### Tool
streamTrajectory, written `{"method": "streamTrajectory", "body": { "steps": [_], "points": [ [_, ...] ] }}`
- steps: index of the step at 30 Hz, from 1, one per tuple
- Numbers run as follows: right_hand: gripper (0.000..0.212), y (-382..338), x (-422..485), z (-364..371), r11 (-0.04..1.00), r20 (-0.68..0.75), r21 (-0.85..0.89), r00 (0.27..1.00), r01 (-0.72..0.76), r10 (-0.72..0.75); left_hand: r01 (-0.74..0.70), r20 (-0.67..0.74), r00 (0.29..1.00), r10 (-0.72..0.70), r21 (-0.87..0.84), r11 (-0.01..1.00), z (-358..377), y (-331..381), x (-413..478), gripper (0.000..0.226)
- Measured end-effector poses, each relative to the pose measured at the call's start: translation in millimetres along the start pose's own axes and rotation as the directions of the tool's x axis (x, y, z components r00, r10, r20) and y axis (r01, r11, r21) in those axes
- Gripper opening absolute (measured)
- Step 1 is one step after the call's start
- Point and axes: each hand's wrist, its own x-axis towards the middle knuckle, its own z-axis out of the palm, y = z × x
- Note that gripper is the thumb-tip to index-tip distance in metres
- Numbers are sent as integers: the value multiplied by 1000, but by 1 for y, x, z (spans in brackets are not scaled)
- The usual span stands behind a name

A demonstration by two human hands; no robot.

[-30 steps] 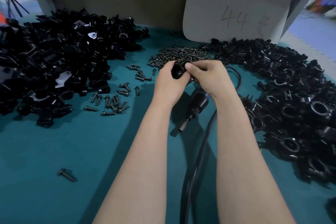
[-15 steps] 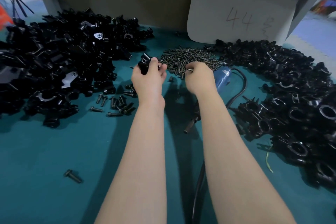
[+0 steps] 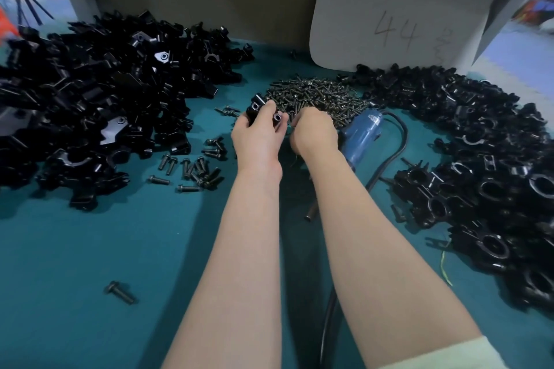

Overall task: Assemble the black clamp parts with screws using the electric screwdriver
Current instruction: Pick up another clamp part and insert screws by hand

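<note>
A teal table [image 3: 90, 249] is filling the view. A heap of loose black clamp parts [image 3: 90, 105] is sprawling across its far left corner. A heap of black ring-shaped clamps [image 3: 485, 177], apparently already joined, is curving along its right edge. Sorting them to either side is likely keeping unfinished and finished work apart.

A pale grey card [image 3: 395, 18] marked 44 is leaning at the far edge. In front of it, a mound of small dark metal screws [image 3: 317, 96] is lying within easy reach of both hands.

A blue electric screwdriver [image 3: 359, 138] is lying on the table just beside the right wrist. Its black cable [image 3: 401, 141] is looping towards the right edge. It is probably parked there to be picked up once a screw is seated.

Two bare forearms are stretching forward from the near edge. The left hand [image 3: 257, 141] is curling its fingers and thumb around a small black clamp part [image 3: 260, 108]. It is holding the part at the mound's near rim with two round holes showing, seemingly ready to receive screws.

The right hand [image 3: 314, 135], knuckles up and wrist bent down, is reaching into the mound's near rim beside the left hand. Its fingertips are hidden, so whether they are pinching a screw cannot be told.

A scatter of larger dark flanged bolts [image 3: 195, 165] is lying left of the left wrist. One lone bolt [image 3: 120, 292] is lying towards the near left corner.
</note>
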Motion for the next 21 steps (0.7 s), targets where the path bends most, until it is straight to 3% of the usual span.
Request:
{"method": "streamTrajectory", "body": {
  "steps": [4,8,10,13,16,21],
  "points": [
    [27,7,-6,-9,982,-82,179,996,59,-45,25,21,999,-25,25,999,1,-1,0,13],
    [21,18,-10,-23,923,-109,372,992,101,-65,-59,74,996,48,154,986,2,-7,0,9],
    [11,25,-16,-33,832,-146,544,989,108,-32,-151,128,985,118,289,945,2,-12,0,5],
    [20,34,-28,-48,658,-162,744,987,121,2,-281,191,959,210,537,795,3,-18,-1,9],
    [19,36,-34,-61,651,-195,736,979,186,-58,-329,231,944,234,686,649,5,-21,-4,24],
    [14,30,-39,-70,826,-201,478,953,299,-228,-389,285,918,274,779,492,3,-21,-5,16]
  ]
}}
